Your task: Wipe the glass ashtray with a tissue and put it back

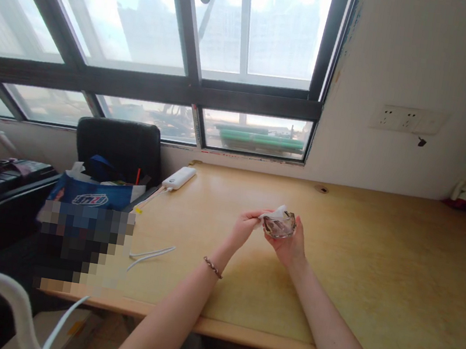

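You are sitting in what looks like a small office or study room — a long wooden desk (377,268) runs under your fingers (252,218) and on to the wall beyond them. Past your fingertips a dark-framed window (149,87) shows buildings outside; a wall socket (396,118) sits up to their right. Left of them — a black office chair (120,148) and a white power bank (179,178).

Two hands (244,227) (290,245) – one glass piece (279,225) – one power bank (179,178), one chair (120,148), one blue bag (90,199).
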Tool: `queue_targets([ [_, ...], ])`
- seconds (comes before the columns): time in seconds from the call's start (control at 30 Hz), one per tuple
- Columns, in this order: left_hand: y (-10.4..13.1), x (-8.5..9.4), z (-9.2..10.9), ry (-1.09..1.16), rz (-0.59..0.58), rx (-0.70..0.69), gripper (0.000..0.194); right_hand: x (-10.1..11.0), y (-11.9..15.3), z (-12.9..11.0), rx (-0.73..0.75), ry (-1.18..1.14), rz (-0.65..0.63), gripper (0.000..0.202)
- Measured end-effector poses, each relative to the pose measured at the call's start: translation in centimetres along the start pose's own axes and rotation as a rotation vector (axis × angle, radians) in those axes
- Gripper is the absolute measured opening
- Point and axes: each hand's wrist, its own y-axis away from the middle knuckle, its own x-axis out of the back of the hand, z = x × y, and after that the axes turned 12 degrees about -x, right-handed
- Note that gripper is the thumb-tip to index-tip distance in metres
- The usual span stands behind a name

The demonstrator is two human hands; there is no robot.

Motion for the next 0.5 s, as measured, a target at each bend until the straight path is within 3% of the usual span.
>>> queue_targets([
  [0.27,0.4,-0.8,1.3,-0.155,-0.122,-0.193,0.034,1.9,-0.5,-0.5,-0.152,-0.189,-0.017,0.048],
  [0.5,0.9,-1.5,1.2,-0.274,-0.124,-0.226,0.039,2.1,-0.3,-0.3,-0.336,-0.093,-0.123,0.049],
])
